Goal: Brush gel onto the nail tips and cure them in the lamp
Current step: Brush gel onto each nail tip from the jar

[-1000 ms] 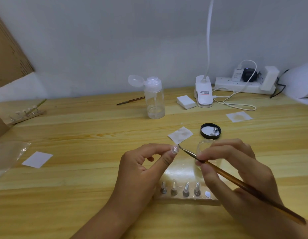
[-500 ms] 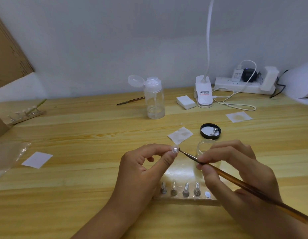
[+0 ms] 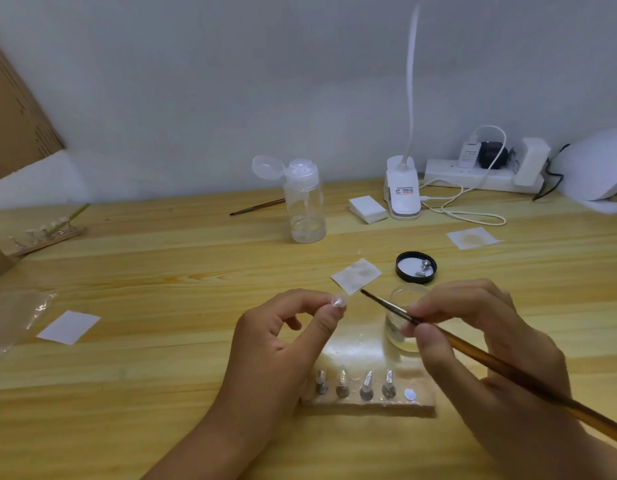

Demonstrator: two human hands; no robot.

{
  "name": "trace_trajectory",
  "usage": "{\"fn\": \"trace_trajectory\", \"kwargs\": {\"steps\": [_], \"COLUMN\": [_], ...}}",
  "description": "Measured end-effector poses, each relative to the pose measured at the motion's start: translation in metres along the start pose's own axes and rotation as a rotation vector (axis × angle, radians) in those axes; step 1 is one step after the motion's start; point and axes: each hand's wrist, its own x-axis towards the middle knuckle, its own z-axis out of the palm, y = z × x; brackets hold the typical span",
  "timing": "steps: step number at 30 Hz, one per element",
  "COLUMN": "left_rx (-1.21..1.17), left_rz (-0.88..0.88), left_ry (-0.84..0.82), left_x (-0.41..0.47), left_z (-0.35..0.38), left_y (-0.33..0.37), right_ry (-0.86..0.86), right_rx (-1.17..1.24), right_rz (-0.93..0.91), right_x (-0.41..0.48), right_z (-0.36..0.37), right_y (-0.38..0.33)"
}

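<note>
My left hand (image 3: 283, 337) pinches a clear nail tip (image 3: 338, 301) between thumb and forefinger above the table. My right hand (image 3: 480, 344) grips a brown-handled gel brush (image 3: 473, 351); its dark bristle end points at the tip with a small gap between them. An open gel jar (image 3: 402, 320) stands behind my right fingers, partly hidden. Below my hands lies a holder strip (image 3: 369, 398) with several nail tips standing on metal pegs. The white curing lamp (image 3: 598, 168) sits at the far right edge.
A black jar lid (image 3: 416, 267) holds a metal peg. Stained wipes (image 3: 356, 275) (image 3: 472, 238), a pump bottle (image 3: 305, 202), a white sponge block (image 3: 367, 209), a clip lamp (image 3: 403, 192), a power strip (image 3: 480, 174), a second brush (image 3: 257, 207), another holder strip (image 3: 40, 235) and a plastic bag (image 3: 13, 317) lie around.
The brush end has drawn back to the right, off the nail tip it was touching. My left hand stays in place with the tip.
</note>
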Motion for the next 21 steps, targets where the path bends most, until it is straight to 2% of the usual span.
{"fn": "trace_trajectory", "kwargs": {"steps": [3,8,12,16,21], "left_rx": [0.036,0.058,0.049,0.037,0.033], "left_rz": [0.005,0.022,0.039,0.035,0.043], "left_ry": [0.008,0.02,0.001,-0.006,-0.012], "left_x": [0.0,0.001,0.002,0.002,0.002], "left_z": [0.0,0.0,0.0,0.0,0.001], "left_y": [-0.004,-0.006,-0.006,-0.005,-0.004], "right_ry": [0.055,0.012,0.023,-0.042,-0.1], "right_rx": [0.035,-0.107,-0.083,-0.043,-0.159], "right_rz": [0.127,0.152,0.104,0.134,0.145], "right_x": [0.003,0.019,0.033,0.035,0.031], "right_z": [-0.004,-0.019,-0.026,-0.026,-0.023], "right_y": [0.003,0.014,0.018,0.023,0.031]}}
